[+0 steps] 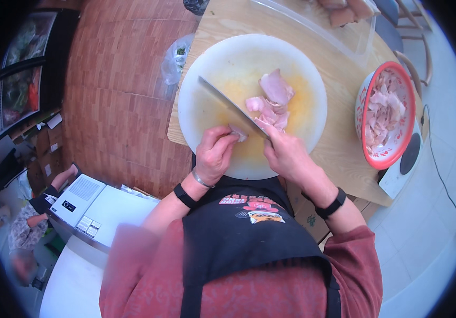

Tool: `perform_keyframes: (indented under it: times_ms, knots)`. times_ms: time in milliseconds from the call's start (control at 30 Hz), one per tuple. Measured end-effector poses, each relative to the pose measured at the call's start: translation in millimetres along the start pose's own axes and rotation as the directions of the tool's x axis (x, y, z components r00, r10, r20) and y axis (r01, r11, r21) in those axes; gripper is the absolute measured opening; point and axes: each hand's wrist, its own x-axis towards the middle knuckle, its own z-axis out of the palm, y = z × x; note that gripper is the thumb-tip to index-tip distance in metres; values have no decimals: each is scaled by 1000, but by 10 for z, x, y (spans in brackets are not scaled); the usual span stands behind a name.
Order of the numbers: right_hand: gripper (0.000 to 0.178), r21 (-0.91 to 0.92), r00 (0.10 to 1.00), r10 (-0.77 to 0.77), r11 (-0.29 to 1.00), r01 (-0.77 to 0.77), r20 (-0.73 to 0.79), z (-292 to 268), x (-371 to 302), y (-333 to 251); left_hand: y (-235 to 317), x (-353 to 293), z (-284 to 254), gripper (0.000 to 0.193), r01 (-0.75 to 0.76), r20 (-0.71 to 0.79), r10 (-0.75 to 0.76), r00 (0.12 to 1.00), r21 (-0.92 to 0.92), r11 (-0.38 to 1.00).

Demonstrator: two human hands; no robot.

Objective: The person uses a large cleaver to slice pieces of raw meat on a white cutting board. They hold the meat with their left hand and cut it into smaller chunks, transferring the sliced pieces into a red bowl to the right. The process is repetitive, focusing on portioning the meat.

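A round white cutting board with yellowish stains lies on the wooden table before me. My right hand is closed around the handle of a cleaver, whose blade slants up and left across the board. Several pieces of pale pink raw meat lie right of the blade, partly hidden behind it at the lower end. My left hand pinches a small scrap of meat on the near left of the blade, its fingertips apart from the steel.
A red-rimmed bowl heaped with cut meat stands at the right on a white scale-like device. A clear plastic tray holds larger pieces at the back. Plastic bag hangs by the table's left edge. A person is at far left.
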Motion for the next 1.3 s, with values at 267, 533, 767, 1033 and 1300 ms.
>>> perform_keyframes:
  times_ms: [267, 533, 767, 1033, 1300]
  knots:
    - [16, -176, 950, 91, 984, -39, 298, -555, -549, -253, -8, 4, 15, 20, -5, -18, 5, 1000, 15, 1000]
    - [16, -208, 929, 104, 978, -30, 356, -513, -464, -224, -16, -13, 39, 20, 6, -44, -6, 999, 8, 1000]
    - [12, -156, 976, 6, 987, 29, 220, 30, 10, -214, -21, -26, 54, 22, 5, -19, -4, 1000, 15, 1000]
    - [14, -23, 992, 63, 998, -61, 113, -219, -180, -83, -24, -32, 22, 20, -29, -23, 29, 999, 10, 1000]
    - [16, -216, 927, 134, 975, -59, 349, -579, -530, -329, -15, -20, 15, 18, -26, -31, 27, 999, 36, 999]
